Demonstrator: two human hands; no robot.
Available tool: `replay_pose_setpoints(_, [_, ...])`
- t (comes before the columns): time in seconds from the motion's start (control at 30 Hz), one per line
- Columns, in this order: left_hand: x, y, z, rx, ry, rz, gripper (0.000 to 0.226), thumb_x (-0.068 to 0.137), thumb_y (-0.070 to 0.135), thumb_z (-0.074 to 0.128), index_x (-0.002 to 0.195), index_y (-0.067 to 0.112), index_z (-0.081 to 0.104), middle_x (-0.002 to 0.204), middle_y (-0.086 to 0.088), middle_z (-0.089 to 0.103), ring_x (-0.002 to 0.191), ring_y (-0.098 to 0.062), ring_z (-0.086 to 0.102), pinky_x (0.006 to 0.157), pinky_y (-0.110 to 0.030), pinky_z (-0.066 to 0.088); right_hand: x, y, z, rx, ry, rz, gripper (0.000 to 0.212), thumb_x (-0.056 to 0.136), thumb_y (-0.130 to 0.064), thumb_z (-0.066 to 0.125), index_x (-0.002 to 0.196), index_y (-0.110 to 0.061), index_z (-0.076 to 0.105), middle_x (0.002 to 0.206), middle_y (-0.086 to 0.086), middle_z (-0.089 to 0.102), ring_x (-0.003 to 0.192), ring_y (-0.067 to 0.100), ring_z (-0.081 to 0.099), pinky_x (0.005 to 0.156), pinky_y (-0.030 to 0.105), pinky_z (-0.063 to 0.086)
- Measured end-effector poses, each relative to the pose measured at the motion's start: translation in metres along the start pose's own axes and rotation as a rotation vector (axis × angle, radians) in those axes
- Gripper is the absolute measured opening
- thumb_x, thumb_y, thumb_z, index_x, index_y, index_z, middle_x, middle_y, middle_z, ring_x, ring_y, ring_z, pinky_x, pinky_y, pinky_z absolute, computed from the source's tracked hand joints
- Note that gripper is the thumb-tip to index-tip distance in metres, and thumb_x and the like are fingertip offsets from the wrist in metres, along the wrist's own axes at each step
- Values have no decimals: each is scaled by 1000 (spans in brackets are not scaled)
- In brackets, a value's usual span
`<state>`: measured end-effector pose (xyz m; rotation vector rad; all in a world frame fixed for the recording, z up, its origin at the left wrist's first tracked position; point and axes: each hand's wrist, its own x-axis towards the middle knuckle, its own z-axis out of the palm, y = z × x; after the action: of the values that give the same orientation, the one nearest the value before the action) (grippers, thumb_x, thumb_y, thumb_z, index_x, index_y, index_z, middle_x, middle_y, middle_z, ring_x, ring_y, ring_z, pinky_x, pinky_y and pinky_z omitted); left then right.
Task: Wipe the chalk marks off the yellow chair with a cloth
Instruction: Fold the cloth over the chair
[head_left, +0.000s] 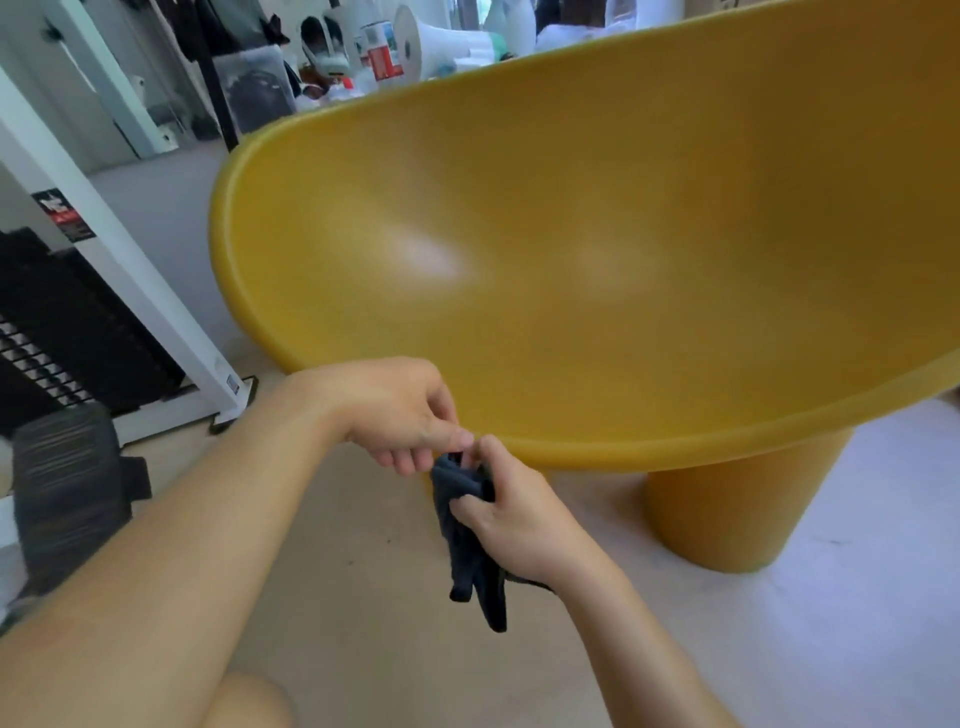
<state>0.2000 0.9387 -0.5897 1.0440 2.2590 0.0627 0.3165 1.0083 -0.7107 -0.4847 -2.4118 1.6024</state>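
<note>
The dark cloth (467, 540) is held just in front of the near rim of the yellow chair (597, 208), a little below its edge. It is gripped in a bunch by the right hand (519, 512), fingers curled tight around it, with the loose end left hanging. Its top is pinched by the left hand (405, 415), thumb and curled fingers closed on the fabric. Two pale smudges (423, 257) are seen on the broad seat, well apart from the cloth. A white frame (130, 270) is seen at left.

Dark crumpled cloth (467, 540) dangles beside the rim of the pale-smudged yellow chair (623, 182).
</note>
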Motion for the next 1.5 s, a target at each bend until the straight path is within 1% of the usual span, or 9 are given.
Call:
replay_pose_setpoints(0.17, [-1, 0, -9, -117, 3, 229, 39, 81, 55, 62, 85, 16, 66, 71, -3, 71, 67, -17, 67, 70, -32, 53, -4, -28, -49, -68, -248, -112, 23, 92, -21, 57, 113, -29, 50, 99, -2, 64, 86, 18, 59, 79, 36, 49])
replay_pose_setpoints(0.3, [6, -3, -19, -157, -80, 413, 33, 69, 55, 74, 70, 24, 63, 62, 11, 55, 59, -6, 48, 60, -24, 37, -11, -53, -96, -307, -373, -152, 13, 94, -26, 57, 96, -35, 48, 80, -11, 56, 73, 11, 50, 69, 33, 45])
replay_pose_setpoints(0.4, [19, 6, -12, -247, -172, 538, 30, 58, 52, 75, 74, 32, 61, 70, 12, 55, 64, -4, 50, 60, -19, 40, -15, -59, -123, -283, -338, -130, 7, 95, -31, 56, 102, -28, 54, 83, -9, 60, 74, 8, 53, 66, 26, 43])
replay_pose_setpoints(0.53, [38, 32, -9, -391, -109, 655, 36, 66, 48, 73, 83, 19, 59, 76, -7, 54, 73, -14, 50, 64, -41, 39, -21, -80, -153, -221, -170, 13, 20, 94, -37, 53, 93, -17, 54, 73, -5, 55, 66, 12, 49, 60, 27, 40])
replay_pose_setpoints(0.67, [22, 52, -22, -787, 35, 711, 25, 73, 36, 68, 82, 15, 59, 83, 0, 56, 82, -12, 53, 75, -26, 42, -21, -128, -174, -159, -8, 131, 26, 93, -38, 56, 84, -14, 53, 65, -6, 52, 57, 11, 48, 53, 31, 40])
replay_pose_setpoints(0.9, [-74, 94, -120, -836, 219, 543, 34, 71, 53, 66, 87, 23, 58, 78, 1, 63, 77, -17, 60, 70, -33, 48, -26, -267, -218, -20, 125, 207, 7, 93, -18, 60, 87, -14, 59, 73, 9, 59, 62, 18, 54, 54, 36, 43])
replay_pose_setpoints(1.17, [-214, 72, -281, -795, -228, 353, 37, 67, 38, 81, 99, 36, 62, 104, 12, 68, 104, -8, 58, 98, -29, 41, -18, -498, -264, -98, 85, 187, 23, 88, -8, 58, 89, -31, 57, 83, -11, 64, 81, 11, 60, 69, 32, 50])
replay_pose_setpoints(1.27, [-258, 68, -324, -728, -163, 312, 29, 71, 34, 77, 95, 36, 61, 100, 11, 66, 102, -7, 58, 96, -34, 45, -17, -572, -285, -101, 74, 192, 29, 89, -4, 59, 86, -33, 59, 81, -8, 65, 78, 13, 61, 68, 33, 50])
replay_pose_setpoints(1.5, [-303, 69, -409, -1059, 4, 370, 12, 94, 15, 57, 105, 16, 58, 97, -2, 70, 94, -20, 65, 80, -31, 53, -13, -648, -305, -171, 293, 177, 21, 90, -2, 59, 90, -22, 61, 82, -8, 64, 81, 8, 60, 73, 26, 50])
